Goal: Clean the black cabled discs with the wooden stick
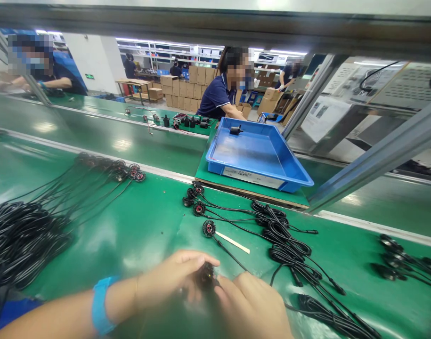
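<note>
Round black part in hand, near side of blue tray

Nearest: left hand (180, 273) grips the round black part (207, 273) between thumb and fingers, in front of the blue tray (259, 150). Right hand (254, 301), fingers curled, meets it; blur, cannot tell whether it grasps. Between hands and tray: a wired disc (208, 229) touching or just beside a pale strip (232, 242). Coiled black cables (289, 249) lie before the tray; larger cable heap (28, 240) well left of it. Inside the tray, toward its far end: one dark piece (235, 130). Beyond the tray: a co-worker in navy (217, 96), then stacked cartons (189, 89).
</note>
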Demonstrator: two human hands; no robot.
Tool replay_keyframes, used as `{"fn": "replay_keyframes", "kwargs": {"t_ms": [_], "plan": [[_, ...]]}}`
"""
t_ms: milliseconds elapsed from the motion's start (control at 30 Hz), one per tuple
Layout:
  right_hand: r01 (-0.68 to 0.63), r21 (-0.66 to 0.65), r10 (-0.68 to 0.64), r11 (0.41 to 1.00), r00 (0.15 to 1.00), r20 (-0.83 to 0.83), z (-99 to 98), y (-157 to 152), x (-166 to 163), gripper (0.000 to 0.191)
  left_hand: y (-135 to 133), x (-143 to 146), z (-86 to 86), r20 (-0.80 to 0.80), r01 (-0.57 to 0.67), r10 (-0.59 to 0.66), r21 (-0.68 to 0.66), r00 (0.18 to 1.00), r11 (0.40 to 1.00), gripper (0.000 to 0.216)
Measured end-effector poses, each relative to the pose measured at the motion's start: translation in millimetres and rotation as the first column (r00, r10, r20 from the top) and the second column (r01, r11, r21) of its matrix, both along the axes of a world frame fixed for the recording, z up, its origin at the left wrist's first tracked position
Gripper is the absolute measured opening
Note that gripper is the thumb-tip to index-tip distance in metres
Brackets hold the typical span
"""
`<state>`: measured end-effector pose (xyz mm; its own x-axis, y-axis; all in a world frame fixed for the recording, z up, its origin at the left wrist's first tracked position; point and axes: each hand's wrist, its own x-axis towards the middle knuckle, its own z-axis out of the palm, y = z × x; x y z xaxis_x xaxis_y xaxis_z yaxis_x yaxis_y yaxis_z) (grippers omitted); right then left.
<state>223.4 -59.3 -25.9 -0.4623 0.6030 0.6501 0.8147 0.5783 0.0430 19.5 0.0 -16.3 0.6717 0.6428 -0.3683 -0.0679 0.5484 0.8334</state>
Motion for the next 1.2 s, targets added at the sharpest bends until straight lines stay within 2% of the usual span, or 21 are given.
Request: {"fn": "replay_keyframes", "kwargs": {"t_ms": [100, 367, 433, 567, 767, 967, 1200], "plan": [[0.0, -0.03, -0.001, 1.0, 1.0, -0.015, -2.7, 0, -2, 0.008, 0, 0, 1.7, -0.006, -0.022, 0.023, 0.027, 1.0, 0.999, 0.05], [0.013, -0.055, -0.012, 0.998, 1.0, 0.008, -4.8, 0, -1, 0.006, -4, -3, 6.2, -0.161, 0.033, 0.011, 0.266, 0.987, 0.963, 0.044], [0.01, -0.042, -0.009, 0.999, 1.0, 0.028, -4.6, 0, -3, 0.008, -7, -3, 5.9, -0.24, 0.059, 0.028, 0.347, 0.97, 0.936, 0.043], [0.021, -0.017, -0.02, 1.0, 0.997, 0.068, -6.7, -1, -7, 0.015, -12, -1, 5.9, -0.36, 0.101, 0.123, 0.545, 0.925, 0.833, 0.041], [-0.002, -0.035, 0.004, 0.999, 0.998, 0.07, -9.6, -3, -12, 0.014, -14, 6, 9.7, -0.301, 0.07, 0.096, 0.497, 0.949, 0.865, 0.032], [-0.01, -0.033, 0.013, 0.999, 0.998, 0.068, -10.9, -3, -14, 0.004, -14, 3, 16.6, -0.282, 0.133, 0.007, 0.473, 0.959, 0.871, 0.029], [-0.008, -0.042, 0.011, 0.999, 0.997, 0.07, -15.6, -4, -13, 0.008, -13, 2, 17.7, -0.283, 0.15, -0.02, 0.443, 0.959, 0.884, 0.026]]}}
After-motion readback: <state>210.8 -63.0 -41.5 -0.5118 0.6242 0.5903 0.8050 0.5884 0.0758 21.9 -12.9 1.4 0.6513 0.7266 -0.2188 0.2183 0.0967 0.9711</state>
